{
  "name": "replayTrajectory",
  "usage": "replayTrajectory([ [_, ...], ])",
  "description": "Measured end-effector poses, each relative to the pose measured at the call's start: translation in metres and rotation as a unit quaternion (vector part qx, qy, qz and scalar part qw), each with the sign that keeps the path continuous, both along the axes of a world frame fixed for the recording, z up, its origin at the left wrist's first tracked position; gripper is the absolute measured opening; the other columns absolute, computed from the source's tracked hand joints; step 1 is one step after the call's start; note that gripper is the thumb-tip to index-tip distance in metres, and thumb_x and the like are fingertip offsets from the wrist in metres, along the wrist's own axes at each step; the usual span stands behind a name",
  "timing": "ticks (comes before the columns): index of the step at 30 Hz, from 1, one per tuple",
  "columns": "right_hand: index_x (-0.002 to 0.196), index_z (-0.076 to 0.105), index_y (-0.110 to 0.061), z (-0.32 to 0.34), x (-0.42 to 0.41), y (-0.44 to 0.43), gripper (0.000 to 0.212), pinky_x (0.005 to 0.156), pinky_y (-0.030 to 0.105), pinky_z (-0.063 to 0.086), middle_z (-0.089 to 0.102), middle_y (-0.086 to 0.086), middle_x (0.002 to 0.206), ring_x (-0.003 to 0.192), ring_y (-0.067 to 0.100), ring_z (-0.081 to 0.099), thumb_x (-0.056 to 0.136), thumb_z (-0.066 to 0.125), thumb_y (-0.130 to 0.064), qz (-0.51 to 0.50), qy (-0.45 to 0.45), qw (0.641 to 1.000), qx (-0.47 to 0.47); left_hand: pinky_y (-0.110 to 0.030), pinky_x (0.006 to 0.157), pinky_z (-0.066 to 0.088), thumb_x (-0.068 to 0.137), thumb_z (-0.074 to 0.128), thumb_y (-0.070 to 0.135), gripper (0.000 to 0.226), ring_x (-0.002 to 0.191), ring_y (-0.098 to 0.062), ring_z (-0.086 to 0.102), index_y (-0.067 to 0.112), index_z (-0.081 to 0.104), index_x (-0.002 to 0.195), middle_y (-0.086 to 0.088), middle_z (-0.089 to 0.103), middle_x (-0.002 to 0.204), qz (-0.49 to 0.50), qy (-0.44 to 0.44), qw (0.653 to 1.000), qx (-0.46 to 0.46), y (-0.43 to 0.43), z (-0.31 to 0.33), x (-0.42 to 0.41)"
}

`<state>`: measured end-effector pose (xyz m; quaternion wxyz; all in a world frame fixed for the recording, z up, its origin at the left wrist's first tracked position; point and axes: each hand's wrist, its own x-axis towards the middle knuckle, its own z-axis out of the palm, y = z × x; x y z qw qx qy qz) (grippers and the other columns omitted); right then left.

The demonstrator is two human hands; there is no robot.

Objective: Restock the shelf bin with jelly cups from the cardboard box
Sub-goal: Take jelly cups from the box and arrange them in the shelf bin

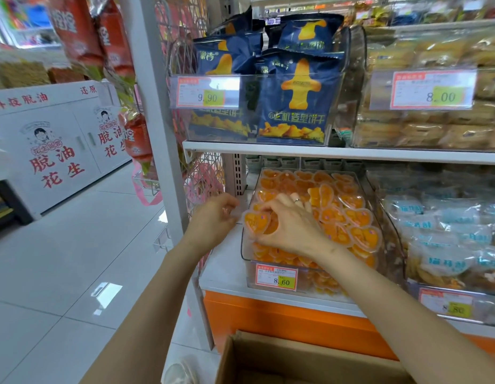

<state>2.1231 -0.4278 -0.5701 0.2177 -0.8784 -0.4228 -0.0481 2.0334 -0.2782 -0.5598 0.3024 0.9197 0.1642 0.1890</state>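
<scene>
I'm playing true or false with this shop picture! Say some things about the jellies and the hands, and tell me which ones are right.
1. The jelly cups are orange. True.
2. The price tag on the bin says 9.90. False: it says 8.60.
3. The right hand is inside the box. False: it is on the jelly cups in the bin.
4. The right hand wears a ring. True.
5. Blue bags sit on the shelf above the bin. True.
6. The bin is almost empty. False: jelly cups fill it to the rim.
</scene>
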Motion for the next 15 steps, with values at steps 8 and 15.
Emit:
replayTrajectory([
  [8, 0.122, 0.055, -0.035, -0.014, 0.005, 0.001, 0.057, 0.100, 0.035, 0.011, 0.038, -0.009, 0.122, 0.123, 0.020, 0.026, 0.074, 0.061, -0.065, -0.003, -0.042, 0.999, -0.007, -0.029, 0.097, 0.038, 0.082, 0.069, 0.017, 0.044, 0.118, -0.023, 0.045, 0.018, 0.055, 0.124, -0.008, 0.048, 0.126, -0.082, 0.093, 0.983, 0.138, -0.002, -0.008, 0.004],
  [15, 0.133, 0.049, -0.035, -0.014, 0.003, -0.004, 0.067, 0.104, 0.040, 0.016, 0.036, -0.005, 0.132, 0.126, 0.022, 0.023, 0.077, 0.053, -0.070, -0.018, -0.082, 0.995, -0.054, -0.029, 0.103, 0.028, 0.081, 0.070, 0.034, 0.051, 0.126, -0.021, 0.035, 0.027, 0.052, 0.128, -0.004, 0.042, 0.132, -0.096, 0.106, 0.970, 0.195, 0.002, -0.015, 0.006],
])
